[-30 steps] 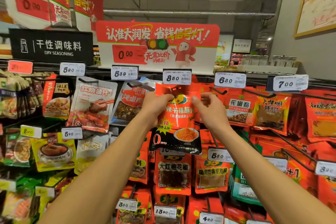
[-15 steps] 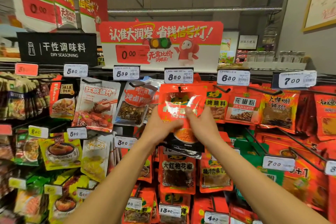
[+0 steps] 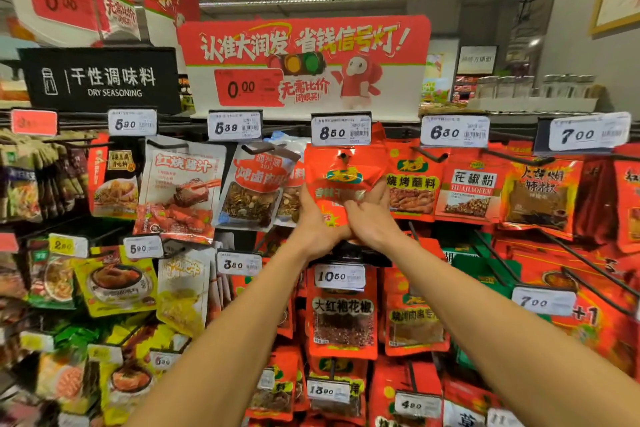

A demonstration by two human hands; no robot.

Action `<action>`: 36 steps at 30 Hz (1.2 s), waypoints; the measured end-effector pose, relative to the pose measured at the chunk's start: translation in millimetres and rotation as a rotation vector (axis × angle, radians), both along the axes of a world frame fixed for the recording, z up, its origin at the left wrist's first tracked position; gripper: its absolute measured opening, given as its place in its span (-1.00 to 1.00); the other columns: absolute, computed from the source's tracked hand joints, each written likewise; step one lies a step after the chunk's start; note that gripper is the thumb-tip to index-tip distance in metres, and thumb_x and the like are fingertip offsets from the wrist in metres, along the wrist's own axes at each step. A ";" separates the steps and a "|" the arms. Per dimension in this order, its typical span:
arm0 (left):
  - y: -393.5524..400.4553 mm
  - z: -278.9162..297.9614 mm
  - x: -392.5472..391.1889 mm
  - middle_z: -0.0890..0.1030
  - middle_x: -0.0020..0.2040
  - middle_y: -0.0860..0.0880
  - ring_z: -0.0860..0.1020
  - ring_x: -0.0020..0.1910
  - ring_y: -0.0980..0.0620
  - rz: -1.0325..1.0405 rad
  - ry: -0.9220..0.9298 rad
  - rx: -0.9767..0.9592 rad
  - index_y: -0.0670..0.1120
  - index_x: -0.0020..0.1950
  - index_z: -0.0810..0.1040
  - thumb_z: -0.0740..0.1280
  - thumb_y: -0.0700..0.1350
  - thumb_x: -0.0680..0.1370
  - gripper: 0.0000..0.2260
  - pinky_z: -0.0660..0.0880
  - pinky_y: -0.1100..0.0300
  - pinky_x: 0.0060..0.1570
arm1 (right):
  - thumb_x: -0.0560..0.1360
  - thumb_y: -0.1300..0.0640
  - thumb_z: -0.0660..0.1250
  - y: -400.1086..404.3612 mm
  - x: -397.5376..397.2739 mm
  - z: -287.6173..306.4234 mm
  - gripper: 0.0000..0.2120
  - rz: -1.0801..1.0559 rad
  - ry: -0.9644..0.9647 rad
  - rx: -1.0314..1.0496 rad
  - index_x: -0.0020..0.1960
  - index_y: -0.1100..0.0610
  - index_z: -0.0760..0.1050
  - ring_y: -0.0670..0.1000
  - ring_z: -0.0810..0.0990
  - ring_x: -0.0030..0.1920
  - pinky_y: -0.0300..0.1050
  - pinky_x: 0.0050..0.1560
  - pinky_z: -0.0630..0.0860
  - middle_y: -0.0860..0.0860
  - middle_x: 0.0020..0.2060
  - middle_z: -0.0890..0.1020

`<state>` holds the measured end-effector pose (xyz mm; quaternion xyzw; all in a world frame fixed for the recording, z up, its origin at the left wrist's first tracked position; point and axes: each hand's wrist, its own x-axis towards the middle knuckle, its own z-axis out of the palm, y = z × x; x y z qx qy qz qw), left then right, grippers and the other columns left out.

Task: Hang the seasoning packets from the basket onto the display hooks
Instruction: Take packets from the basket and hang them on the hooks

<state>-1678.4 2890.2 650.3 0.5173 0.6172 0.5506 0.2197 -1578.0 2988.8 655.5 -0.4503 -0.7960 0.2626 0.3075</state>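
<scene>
A red seasoning packet (image 3: 341, 172) hangs by its top hole on the display hook (image 3: 343, 157) under the 8.50 price tag (image 3: 341, 129). My left hand (image 3: 313, 220) presses against the packet's lower left and my right hand (image 3: 372, 218) against its lower right, both flat on its front and side by side. The packet's lower half is hidden behind my hands. The basket is out of view.
Rows of hooks carry many packets: white ones (image 3: 180, 189) to the left, red ones (image 3: 469, 184) to the right, more below (image 3: 341, 319). Price tags jut forward from the hook ends. A red promotion sign (image 3: 304, 62) and a black "DRY SEASONING" sign (image 3: 104, 78) stand above.
The packet went from held in front of the hook to hanging on it. Both hands slid down from its top corners to its lower half and came together.
</scene>
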 end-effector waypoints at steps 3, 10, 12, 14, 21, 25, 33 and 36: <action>6.4 -1.4 8.8 0.20 0.57 -0.20 0.25 0.55 -0.17 -0.005 0.026 -0.100 -0.07 0.58 -0.38 0.57 0.11 0.19 0.32 0.26 -0.11 0.52 | 0.63 -0.11 0.13 3.8 12.3 -1.1 -0.16 0.048 0.047 0.013 0.62 0.25 -0.30 0.19 -0.24 0.61 0.09 0.60 -0.13 0.24 0.60 -0.28; 12.3 -2.0 -20.3 0.36 0.48 -0.11 0.35 0.48 -0.10 -0.034 0.058 -0.105 -0.04 0.58 -0.01 0.65 0.06 0.26 0.11 0.31 -0.12 0.48 | 0.32 -0.15 0.31 -5.2 26.0 -5.9 0.14 0.164 0.239 -0.109 0.59 -0.03 -0.43 0.10 -0.12 0.63 0.14 0.60 -0.01 0.02 0.64 -0.18; 8.3 7.3 -19.0 0.42 0.41 -0.15 0.40 0.43 -0.14 0.069 0.186 -0.037 -0.12 0.49 0.22 0.62 0.07 0.22 -0.04 0.35 -0.11 0.44 | 0.35 -0.13 0.30 -11.2 16.5 -3.9 0.11 0.121 0.249 -0.148 0.60 -0.04 -0.42 0.16 -0.10 0.62 0.16 0.59 0.01 0.02 0.64 -0.19; 3.0 19.7 -16.3 0.43 0.35 -0.17 0.42 0.37 -0.18 0.255 0.373 -0.007 -0.17 0.40 0.31 0.60 0.08 0.26 -0.16 0.41 -0.12 0.37 | 0.25 -0.14 0.27 -21.2 -1.9 -0.5 0.12 0.097 0.374 -0.268 0.62 -0.06 -0.32 0.18 0.04 0.61 0.22 0.56 0.10 0.04 0.65 -0.05; 12.8 11.8 10.5 0.54 0.10 -0.03 0.56 -0.06 0.05 0.195 0.072 -0.087 -0.11 0.49 0.10 0.50 -0.21 0.38 -0.20 0.47 0.25 -0.30 | 0.16 -0.02 0.27 -0.2 4.6 -1.6 0.09 0.134 0.543 -0.313 0.63 -0.04 -0.10 0.13 0.29 0.52 0.16 0.51 0.27 0.08 0.57 0.22; 21.1 -3.4 -2.9 0.49 0.20 -0.03 0.53 0.24 -0.04 0.106 0.011 0.039 -0.04 0.43 0.14 0.46 -0.42 0.36 -0.22 0.50 0.27 0.05 | 0.32 0.00 0.36 5.3 6.6 -1.5 0.06 0.107 0.373 -0.242 0.65 0.05 -0.19 0.09 0.12 0.59 0.10 0.57 0.13 0.08 0.63 0.03; 33.2 -22.5 -30.9 0.38 0.26 -0.03 0.39 0.33 -0.08 0.252 0.406 0.083 -0.06 0.43 0.33 0.64 0.06 0.31 -0.20 0.37 0.00 0.37 | 0.51 0.12 0.43 22.9 7.6 -3.7 0.03 0.112 0.112 -0.127 0.63 0.17 -0.29 0.13 -0.05 0.63 0.06 0.60 0.02 0.16 0.63 -0.15; 36.2 -12.2 -30.8 0.39 0.26 -0.09 0.41 0.30 -0.11 0.279 0.527 0.016 -0.10 0.37 0.35 0.63 0.18 0.28 -0.19 0.43 -0.12 0.30 | 0.53 0.10 0.43 19.9 18.0 -4.5 0.13 0.129 0.106 -0.056 0.55 0.12 -0.53 0.10 -0.17 0.63 0.02 0.61 -0.08 0.13 0.62 -0.28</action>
